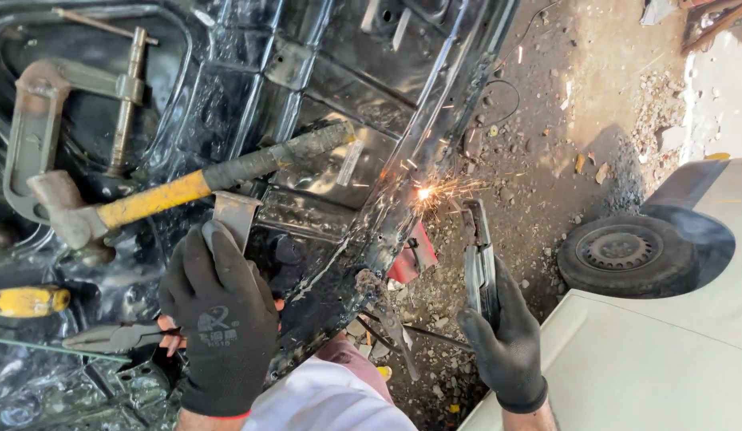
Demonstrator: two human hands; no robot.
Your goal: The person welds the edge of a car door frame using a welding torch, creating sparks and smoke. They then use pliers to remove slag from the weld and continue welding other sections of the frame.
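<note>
At the far left, a rusty C-clamp [43,128] grips the edge of a black, shiny sheet-metal car body panel [323,88] that fills the left and middle of the view. Below the clamp a yellow tool handle [26,301] pokes in from the left edge, and a pair of pliers [115,337] lies on the panel lower down. A hammer [187,187] with a yellow and black handle rests across the panel, its worn head to the left, just above the left hand [219,319]. That hand wears a black glove and is closed around a small grey metal plate [233,214], pressing it against the panel; the plate's upper end sticks out above the fingertips, touching the hammer handle. To the right, along the panel's long edge, bright sparks [428,193] fly where the tip of a welding electrode holder [478,255] meets the metal. The right hand [502,335], also in a black glove, is wrapped tight around the holder's grips, holding it upright. A red object [411,257] lies partly hidden under the panel edge. The ground [546,144] beyond is dirt strewn with rubble. Further right, a car wheel [626,254] sits under a white car body [666,359].
</note>
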